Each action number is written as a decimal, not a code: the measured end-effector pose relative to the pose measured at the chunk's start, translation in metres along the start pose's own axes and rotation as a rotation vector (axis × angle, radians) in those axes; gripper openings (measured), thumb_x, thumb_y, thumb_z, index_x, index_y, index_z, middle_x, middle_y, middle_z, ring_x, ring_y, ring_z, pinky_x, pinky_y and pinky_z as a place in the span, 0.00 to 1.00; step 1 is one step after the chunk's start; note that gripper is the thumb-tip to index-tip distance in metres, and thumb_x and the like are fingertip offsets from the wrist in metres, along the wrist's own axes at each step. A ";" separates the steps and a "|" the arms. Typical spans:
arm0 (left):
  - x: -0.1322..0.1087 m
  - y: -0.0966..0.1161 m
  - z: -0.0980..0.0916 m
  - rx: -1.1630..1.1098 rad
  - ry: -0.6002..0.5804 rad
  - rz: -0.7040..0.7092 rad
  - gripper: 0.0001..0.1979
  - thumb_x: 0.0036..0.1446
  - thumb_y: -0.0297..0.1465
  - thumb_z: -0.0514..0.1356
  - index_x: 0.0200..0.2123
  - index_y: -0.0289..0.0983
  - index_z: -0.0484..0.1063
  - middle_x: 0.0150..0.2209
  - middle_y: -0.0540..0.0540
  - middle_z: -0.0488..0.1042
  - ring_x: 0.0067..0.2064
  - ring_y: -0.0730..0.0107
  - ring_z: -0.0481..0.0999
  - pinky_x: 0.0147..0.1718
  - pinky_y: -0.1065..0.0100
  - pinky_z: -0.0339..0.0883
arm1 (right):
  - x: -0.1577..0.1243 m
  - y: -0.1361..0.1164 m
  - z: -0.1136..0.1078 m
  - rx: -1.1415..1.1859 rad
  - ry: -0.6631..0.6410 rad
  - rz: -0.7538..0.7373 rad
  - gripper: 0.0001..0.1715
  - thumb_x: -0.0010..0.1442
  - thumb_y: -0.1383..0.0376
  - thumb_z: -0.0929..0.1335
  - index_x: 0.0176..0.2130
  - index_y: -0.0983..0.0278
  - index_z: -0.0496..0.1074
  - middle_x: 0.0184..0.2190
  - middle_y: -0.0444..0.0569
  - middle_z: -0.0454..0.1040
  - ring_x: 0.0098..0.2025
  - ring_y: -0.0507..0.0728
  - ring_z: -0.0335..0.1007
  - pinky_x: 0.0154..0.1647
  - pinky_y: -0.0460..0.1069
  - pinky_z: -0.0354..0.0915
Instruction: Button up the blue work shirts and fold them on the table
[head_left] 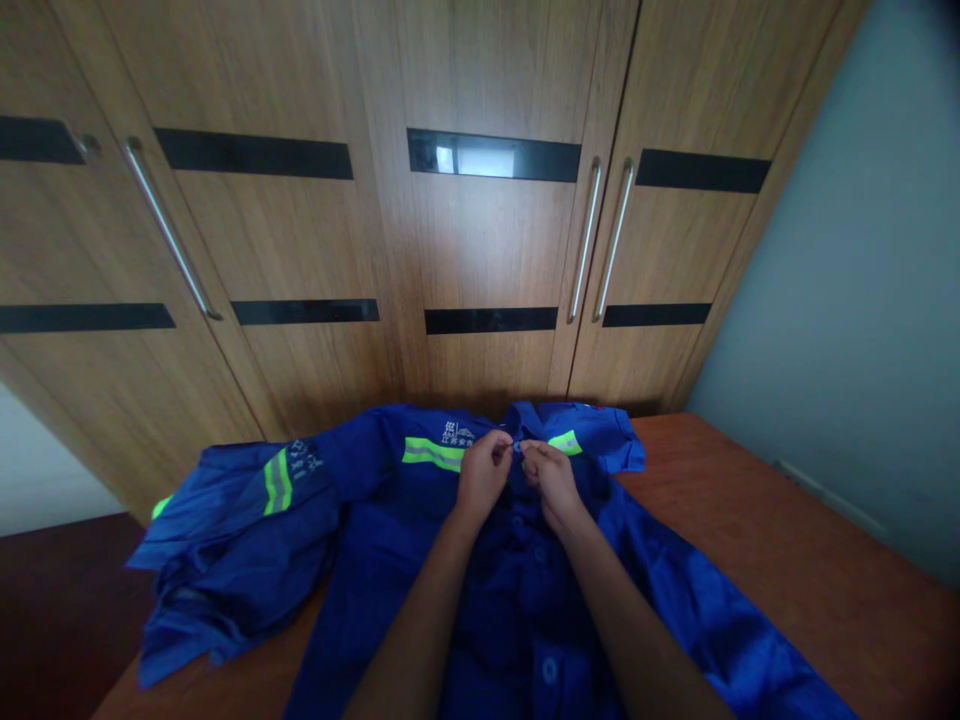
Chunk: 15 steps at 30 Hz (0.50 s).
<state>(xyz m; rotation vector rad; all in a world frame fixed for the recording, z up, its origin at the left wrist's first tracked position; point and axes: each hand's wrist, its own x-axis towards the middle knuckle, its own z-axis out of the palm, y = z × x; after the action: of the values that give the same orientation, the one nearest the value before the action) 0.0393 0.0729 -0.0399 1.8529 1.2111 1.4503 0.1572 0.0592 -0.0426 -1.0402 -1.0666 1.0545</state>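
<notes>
A blue work jacket with yellow-green reflective strips lies spread out in front of me, its collar at the far end. Near the collar, my left hand pinches the front edge of the jacket. Close beside it on the right, my right hand also has its fingers closed on the jacket front. A small button shows between the fingertips. More buttons run down the front, one of them a pale ring near the bottom. Another blue garment with a reflective strip lies crumpled on the left.
The clothes lie on a reddish-brown wooden surface. Right behind it stands a wooden wardrobe with metal handles and black strips. A pale wall closes off the right side. Dark floor shows at the lower left.
</notes>
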 end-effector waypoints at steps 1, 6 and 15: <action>-0.001 -0.001 0.000 0.011 -0.004 0.005 0.07 0.52 0.23 0.57 0.32 0.39 0.73 0.32 0.49 0.77 0.37 0.68 0.76 0.40 0.68 0.67 | 0.000 0.000 -0.001 0.028 -0.015 0.034 0.16 0.47 0.53 0.68 0.27 0.63 0.67 0.14 0.35 0.54 0.15 0.47 0.46 0.17 0.45 0.46; 0.001 -0.010 -0.001 -0.004 -0.080 -0.022 0.05 0.52 0.24 0.58 0.32 0.38 0.73 0.31 0.48 0.77 0.36 0.67 0.76 0.39 0.68 0.67 | 0.001 0.002 -0.009 0.079 -0.039 0.119 0.16 0.44 0.55 0.71 0.27 0.64 0.69 0.13 0.34 0.54 0.15 0.46 0.46 0.16 0.44 0.44; 0.002 -0.029 -0.008 -0.080 -0.228 -0.129 0.03 0.48 0.28 0.61 0.28 0.36 0.75 0.27 0.48 0.77 0.32 0.67 0.75 0.33 0.69 0.66 | 0.000 0.008 -0.009 0.014 -0.026 0.073 0.16 0.43 0.55 0.72 0.24 0.65 0.71 0.14 0.37 0.59 0.17 0.46 0.49 0.18 0.44 0.45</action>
<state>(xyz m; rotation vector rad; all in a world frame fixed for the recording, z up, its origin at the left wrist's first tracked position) 0.0216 0.0871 -0.0594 1.7952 1.1218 1.1666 0.1647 0.0593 -0.0521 -1.0634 -1.0469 1.1352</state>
